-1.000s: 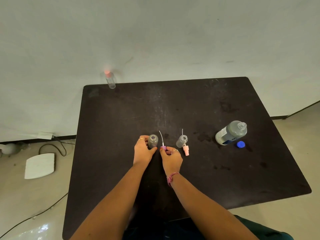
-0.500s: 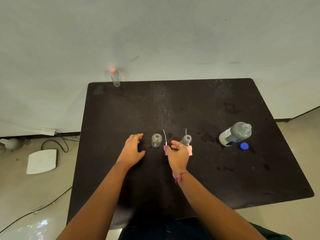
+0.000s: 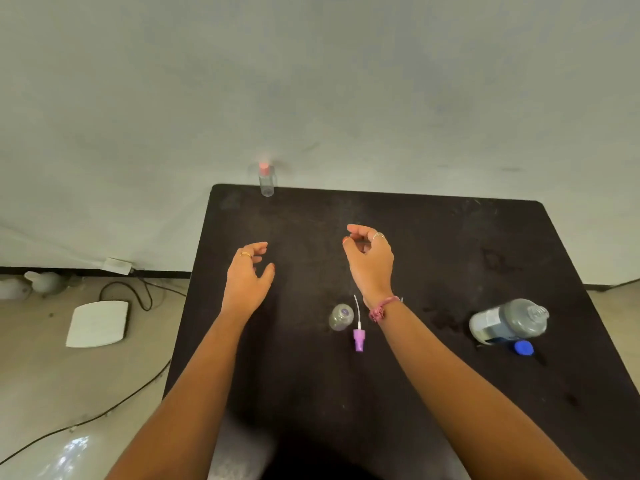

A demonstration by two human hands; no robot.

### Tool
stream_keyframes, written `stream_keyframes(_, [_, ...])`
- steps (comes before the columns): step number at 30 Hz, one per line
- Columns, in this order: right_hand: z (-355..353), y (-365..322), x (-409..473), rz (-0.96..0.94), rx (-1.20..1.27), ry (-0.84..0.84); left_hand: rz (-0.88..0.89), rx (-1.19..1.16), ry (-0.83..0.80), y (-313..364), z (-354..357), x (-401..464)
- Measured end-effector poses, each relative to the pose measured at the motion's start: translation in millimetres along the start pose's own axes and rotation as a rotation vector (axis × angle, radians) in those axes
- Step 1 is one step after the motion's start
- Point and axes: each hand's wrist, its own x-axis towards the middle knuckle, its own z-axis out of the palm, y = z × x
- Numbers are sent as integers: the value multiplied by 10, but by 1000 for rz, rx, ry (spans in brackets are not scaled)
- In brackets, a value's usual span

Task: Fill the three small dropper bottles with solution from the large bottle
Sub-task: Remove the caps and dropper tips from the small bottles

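A small clear dropper bottle (image 3: 341, 317) stands uncapped mid-table, and its purple cap with a white tube (image 3: 358, 339) lies just right of it. At the table's far left corner is another small bottle with a pink cap (image 3: 266, 181). The large grey bottle (image 3: 509, 322) is uncapped at the right, its blue cap (image 3: 523, 348) in front of it. My left hand (image 3: 247, 275) hovers over the table with relaxed fingers, holding nothing. My right hand (image 3: 369, 261) hovers farther forward, fingers loosely curled, nothing visible in it. My right forearm hides the table just right of the purple cap.
The black table (image 3: 433, 237) stands against a pale wall. On the floor to the left are a white flat device (image 3: 98, 323) and black cables (image 3: 138, 296). Dark stains (image 3: 495, 261) mark the table's right side.
Both hands left the bottles and moved forward above the table. The second small bottle and its pink cap, seen earlier by my right hand, are now out of sight behind my forearm.
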Motion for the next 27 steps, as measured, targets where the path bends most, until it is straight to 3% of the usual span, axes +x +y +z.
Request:
stream_keyframes(6, [586, -197, 463, -120, -108, -206, -8, -64, 105, 67, -168, 388])
stream_keyframes(14, [1343, -439, 1123, -338, -437, -488, -55, -100, 129, -80, -235, 674])
stream_keyframes(27, [1875, -548, 1544, -537, -903, -712, -116, -100, 117, -298, -205, 775])
